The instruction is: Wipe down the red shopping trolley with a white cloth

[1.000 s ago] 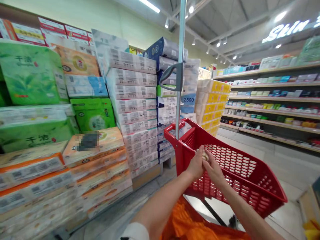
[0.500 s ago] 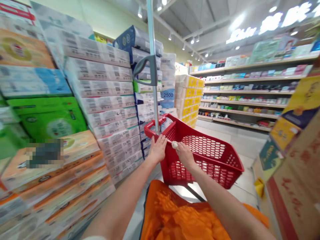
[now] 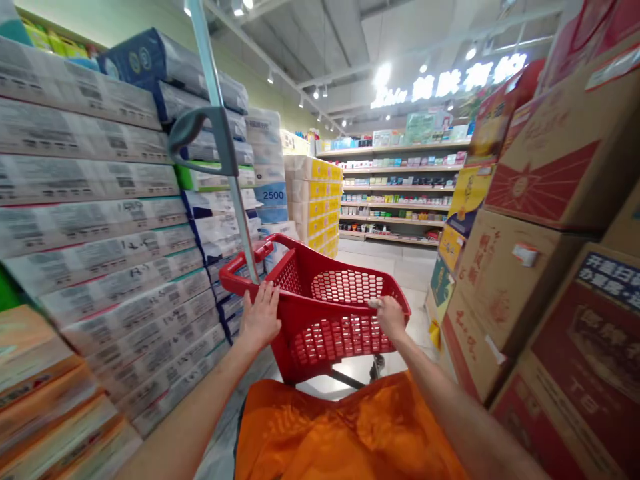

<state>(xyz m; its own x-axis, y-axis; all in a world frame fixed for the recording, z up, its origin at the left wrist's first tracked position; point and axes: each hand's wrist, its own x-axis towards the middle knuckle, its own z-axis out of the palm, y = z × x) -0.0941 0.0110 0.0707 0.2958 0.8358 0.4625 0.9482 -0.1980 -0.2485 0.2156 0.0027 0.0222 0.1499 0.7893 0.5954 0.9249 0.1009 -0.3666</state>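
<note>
A red plastic shopping cart with perforated sides stands in front of me, turned so its long side faces me. My left hand lies on its near rim beside the metal pole, fingers stretched out. Farther right along the same rim, my right hand is closed on the edge. A small whitish lump shows at its fingertips; I cannot make out what it is. A grey loop handle is fixed to the pole above the cart. Inside the basket, the visible part holds no goods.
Tall stacks of wrapped paper packs rise close on the left. Cardboard cartons are piled on the right. Ahead stand yellow-and-white packs and long shelves of small goods. An orange garment covers my lap area.
My view has swung right, bringing more cartons into sight. My right hand has slid along the rim toward the cart's far right end. The left hand stays near the pole.
</note>
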